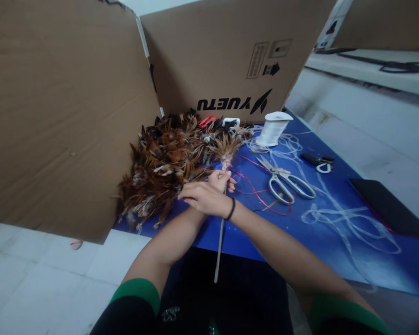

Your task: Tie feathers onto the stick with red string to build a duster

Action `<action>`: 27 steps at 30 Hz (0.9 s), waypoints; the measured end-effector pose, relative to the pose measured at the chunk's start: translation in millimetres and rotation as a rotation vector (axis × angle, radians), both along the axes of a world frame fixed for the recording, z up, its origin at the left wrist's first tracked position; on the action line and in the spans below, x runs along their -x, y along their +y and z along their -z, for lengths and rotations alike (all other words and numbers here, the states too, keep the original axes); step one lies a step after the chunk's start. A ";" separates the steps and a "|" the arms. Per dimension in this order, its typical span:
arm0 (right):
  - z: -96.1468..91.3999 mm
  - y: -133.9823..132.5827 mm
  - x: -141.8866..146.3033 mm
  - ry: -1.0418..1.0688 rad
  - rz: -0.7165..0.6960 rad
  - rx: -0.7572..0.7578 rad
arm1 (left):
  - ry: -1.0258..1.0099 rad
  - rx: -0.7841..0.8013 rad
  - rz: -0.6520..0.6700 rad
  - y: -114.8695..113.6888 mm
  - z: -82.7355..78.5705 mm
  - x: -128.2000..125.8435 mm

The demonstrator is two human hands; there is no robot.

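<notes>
My left hand (pixel 220 179) is closed round a thin stick (pixel 219 251) with a tuft of brown feathers (pixel 226 145) bound at its far end, like a feather duster. The stick's bare lower end points down toward my lap. Crossed over my left forearm, my right hand (pixel 203 196) wears a dark band at the wrist. Its fingers are pinched together at the edge of a heap of brown and black feathers (pixel 171 158); what they hold is too small to make out. Pink-red string (pixel 254 188) trails on the table right of the tuft.
Scissors (pixel 282 181) lie spread on the blue table (pixel 265 232). Beyond them stands a white spool (pixel 274 129) amid tangled clear ribbon (pixel 349 216). Black-handled cutters (pixel 317 161) and a dark flat device (pixel 391 204) lie at right. Cardboard panels (pixel 230 56) wall the back and left.
</notes>
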State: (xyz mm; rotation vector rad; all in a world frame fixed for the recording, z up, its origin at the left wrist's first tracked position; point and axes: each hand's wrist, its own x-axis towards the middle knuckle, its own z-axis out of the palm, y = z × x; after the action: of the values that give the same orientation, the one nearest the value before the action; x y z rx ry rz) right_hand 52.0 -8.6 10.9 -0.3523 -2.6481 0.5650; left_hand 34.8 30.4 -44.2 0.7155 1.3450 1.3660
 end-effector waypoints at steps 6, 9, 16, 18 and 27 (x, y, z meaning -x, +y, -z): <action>-3.2 -15.2 51.3 -0.300 -0.303 -0.109 | -0.128 -0.179 0.105 4.3 8.9 0.2; -5.2 -21.8 74.0 -0.451 -0.308 -0.172 | -0.153 -0.194 0.092 4.4 10.0 1.9; 4.4 -28.7 103.2 -0.526 -0.334 -0.222 | -0.102 -0.230 0.079 4.9 8.2 5.9; 4.3 -29.5 102.6 -0.534 -0.327 -0.227 | -0.106 -0.244 0.084 4.5 8.5 6.2; -18.0 -17.5 54.0 -0.082 -0.205 0.002 | -0.143 -0.218 0.089 3.9 2.2 8.7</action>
State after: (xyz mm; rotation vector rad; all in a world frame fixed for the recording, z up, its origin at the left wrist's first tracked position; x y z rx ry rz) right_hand -2.0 -26.1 28.9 -0.1065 -2.7821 0.6291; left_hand 26.0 34.3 -46.5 0.7977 1.0507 1.4768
